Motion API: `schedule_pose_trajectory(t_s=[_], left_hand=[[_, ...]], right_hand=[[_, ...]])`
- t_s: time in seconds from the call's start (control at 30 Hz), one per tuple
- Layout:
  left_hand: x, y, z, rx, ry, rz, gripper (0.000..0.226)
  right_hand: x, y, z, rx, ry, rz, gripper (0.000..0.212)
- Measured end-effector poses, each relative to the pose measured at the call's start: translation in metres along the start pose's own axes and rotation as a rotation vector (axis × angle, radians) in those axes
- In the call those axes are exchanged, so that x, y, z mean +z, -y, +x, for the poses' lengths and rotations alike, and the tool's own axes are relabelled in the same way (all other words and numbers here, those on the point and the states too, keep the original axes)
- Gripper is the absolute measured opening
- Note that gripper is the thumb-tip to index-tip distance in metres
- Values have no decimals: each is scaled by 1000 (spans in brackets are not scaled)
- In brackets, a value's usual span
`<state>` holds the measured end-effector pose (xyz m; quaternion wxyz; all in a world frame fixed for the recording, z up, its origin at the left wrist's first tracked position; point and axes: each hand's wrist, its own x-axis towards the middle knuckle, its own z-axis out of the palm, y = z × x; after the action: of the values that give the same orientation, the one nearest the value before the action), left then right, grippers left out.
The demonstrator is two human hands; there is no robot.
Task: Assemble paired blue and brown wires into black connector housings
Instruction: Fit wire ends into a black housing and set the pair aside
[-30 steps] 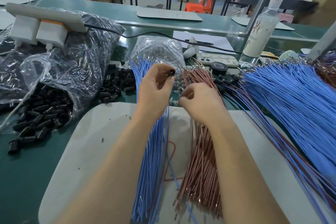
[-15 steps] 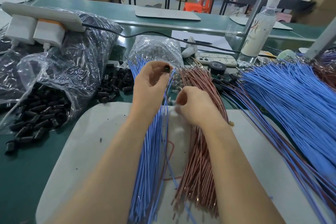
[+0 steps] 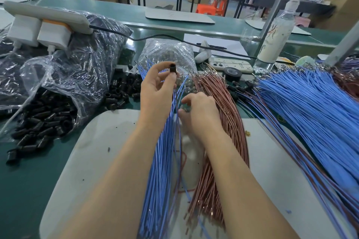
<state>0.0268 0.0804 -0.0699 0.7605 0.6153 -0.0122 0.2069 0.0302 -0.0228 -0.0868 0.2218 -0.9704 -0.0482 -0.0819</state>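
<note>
Left hand [image 3: 155, 91] lifted, pinching black housing [image 3: 172, 68].

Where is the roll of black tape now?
In the head view, the roll of black tape lies right of centre, in front of the white phone, by the far end of the brown wires.

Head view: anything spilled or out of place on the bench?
Yes: black plastic connector housings lie spilled out of the mouth of the crinkled clear plastic bag onto the green bench top at left, a few strays apart from the heap. Probably a working pile, not damage.
</note>
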Motion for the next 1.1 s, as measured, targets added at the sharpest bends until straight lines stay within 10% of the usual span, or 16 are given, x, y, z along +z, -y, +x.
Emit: schedule_pose_trajectory(t_s=[0.27, 0.57, 1.1], left_hand=[[1, 1, 1, -6, -25, 19, 22], [6, 6, -4, 40, 125, 185, 17], [7, 11, -4, 43, 216, 300, 22]], right_hand=[[6, 0, 5, -12, -78, -5, 18], [-27, -5, 4, 28, -203, 980, 22], [-27, -5, 3, 7, -290, 783, 4]])
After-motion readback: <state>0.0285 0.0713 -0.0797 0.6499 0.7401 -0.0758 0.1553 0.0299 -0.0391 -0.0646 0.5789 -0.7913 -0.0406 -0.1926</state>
